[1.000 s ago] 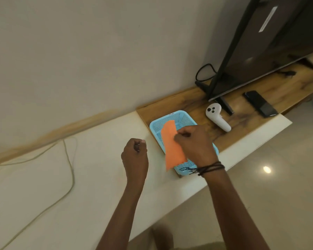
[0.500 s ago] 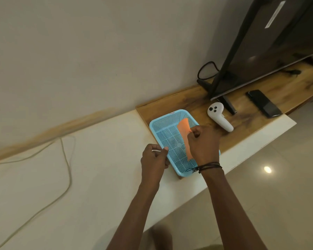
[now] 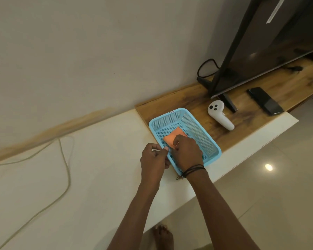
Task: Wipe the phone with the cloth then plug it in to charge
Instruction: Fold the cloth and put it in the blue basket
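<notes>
An orange cloth (image 3: 171, 138) lies folded on the floor of a blue mesh basket (image 3: 197, 127). My right hand (image 3: 186, 152) reaches into the basket, its fingers closed on the near end of the cloth. My left hand (image 3: 154, 157) is curled at the basket's left rim, with the thumb on the edge. A dark phone (image 3: 265, 101) lies flat on the wooden board (image 3: 170, 103) to the far right, apart from both hands. A cream cable (image 3: 66, 170) loops over the white counter at the left. Neither of its ends is visible.
A white handheld controller (image 3: 220, 116) lies on the board between the basket and the phone. A large dark TV (image 3: 271, 42) stands behind them on black feet, with a black cord (image 3: 205, 68) at the wall. The counter's front edge runs diagonally, with tiled floor below.
My right hand has lowered the hanging cloth into the basket, where it now lies folded. My left hand has moved right from the counter to the basket's rim.
</notes>
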